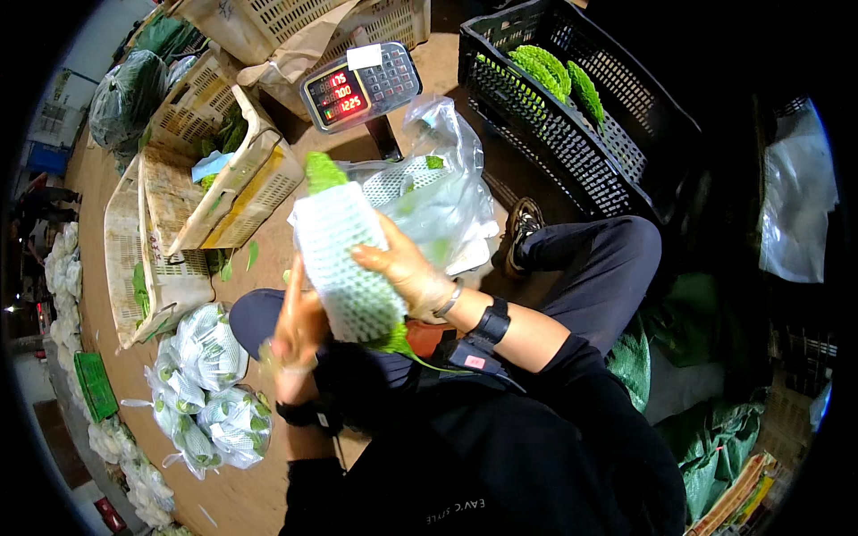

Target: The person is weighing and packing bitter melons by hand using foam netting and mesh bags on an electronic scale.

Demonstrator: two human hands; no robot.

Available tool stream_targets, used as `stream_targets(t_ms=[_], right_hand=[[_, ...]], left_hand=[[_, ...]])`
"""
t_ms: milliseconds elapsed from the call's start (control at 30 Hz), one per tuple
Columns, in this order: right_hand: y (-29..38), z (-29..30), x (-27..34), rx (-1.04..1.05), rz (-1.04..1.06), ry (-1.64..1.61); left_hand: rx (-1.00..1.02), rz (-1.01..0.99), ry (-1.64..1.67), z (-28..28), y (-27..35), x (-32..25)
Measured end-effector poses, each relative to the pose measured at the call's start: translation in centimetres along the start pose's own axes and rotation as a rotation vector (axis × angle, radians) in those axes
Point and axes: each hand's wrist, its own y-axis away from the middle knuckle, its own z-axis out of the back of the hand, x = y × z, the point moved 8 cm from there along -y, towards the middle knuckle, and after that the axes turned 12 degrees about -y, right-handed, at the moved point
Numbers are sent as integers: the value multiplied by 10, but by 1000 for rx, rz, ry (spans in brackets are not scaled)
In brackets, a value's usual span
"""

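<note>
A green bitter gourd is tilted in front of me, wrapped in a white foam-net sleeve. Its upper end pokes out of the sleeve, and the lower tip shows near my lap. My right hand grips the sleeved gourd from the right, thumb across the front. On the other side, my left hand is blurred against the sleeve's left edge; some of its fingers are hidden, so its grip is unclear. Just beyond, a clear plastic bag holding foam-netted gourds lies by a digital scale's lit display.
A black plastic crate with several bitter gourds stands far right. Stained cream crates holding some greens are at the left. Filled clear bags of netted gourds rest on the floor by my left knee. Green sacks lie at the right.
</note>
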Motion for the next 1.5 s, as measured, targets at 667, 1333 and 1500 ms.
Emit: stream_targets(t_ms=[667, 1333, 1500], right_hand=[[-2, 181, 58, -56, -756, 2058], [2, 247, 137, -676, 13, -252], [-1, 262, 144, -812, 136, -76]], left_hand=[[1100, 746, -1337, 36, -186, 127], [984, 8, -2198, -26, -214, 244], [934, -219, -2239, -22, -128, 264]])
